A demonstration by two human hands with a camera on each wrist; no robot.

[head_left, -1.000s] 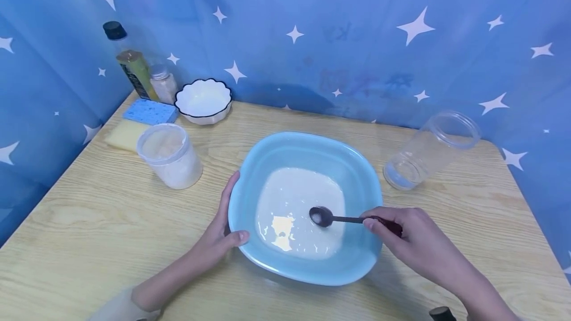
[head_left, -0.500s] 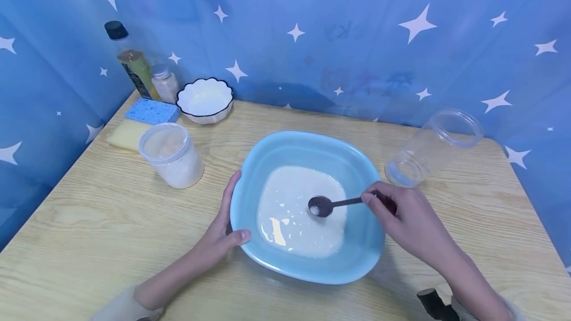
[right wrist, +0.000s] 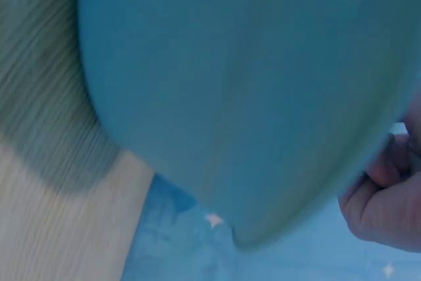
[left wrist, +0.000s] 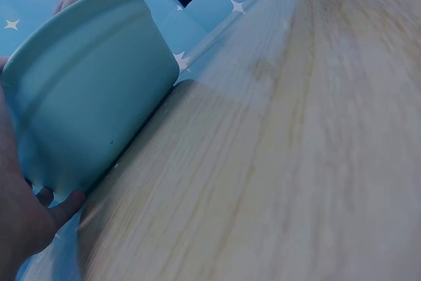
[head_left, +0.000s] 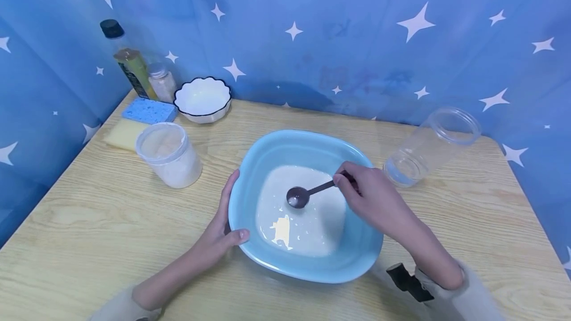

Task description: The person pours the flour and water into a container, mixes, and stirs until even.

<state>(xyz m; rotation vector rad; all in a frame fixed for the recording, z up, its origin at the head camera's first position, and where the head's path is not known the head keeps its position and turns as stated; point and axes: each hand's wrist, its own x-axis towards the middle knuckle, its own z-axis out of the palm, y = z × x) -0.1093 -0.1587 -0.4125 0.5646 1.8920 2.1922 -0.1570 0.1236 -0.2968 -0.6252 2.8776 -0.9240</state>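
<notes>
A light blue basin [head_left: 308, 274] with white liquid [head_left: 312, 232] in it stands on the table. My left hand [head_left: 220, 234] holds its left side, thumb over the rim and fingers against the outer wall; the left wrist view shows fingertips [left wrist: 66, 207] low on that wall. Over the basin's right part, my right hand [head_left: 372, 197] grips a dark spoon [head_left: 298, 197] by its handle. The bowl of the spoon is at the liquid, pointing left. In the right wrist view the basin's outer wall [right wrist: 217, 83] covers most of the picture, with curled fingers [right wrist: 388, 208] beyond the rim.
Left of the basin stands a tub of white powder [head_left: 171, 157]. Behind it are a blue sponge [head_left: 149, 111], a yellow sponge [head_left: 126, 134], an oil bottle [head_left: 134, 71], a small jar [head_left: 162, 83] and a scalloped white bowl [head_left: 202, 100]. A clear plastic container [head_left: 426, 150] is at the right.
My right hand has moved left and away from me over the basin, carrying the spoon through the liquid. The left hand keeps its hold on the basin.
</notes>
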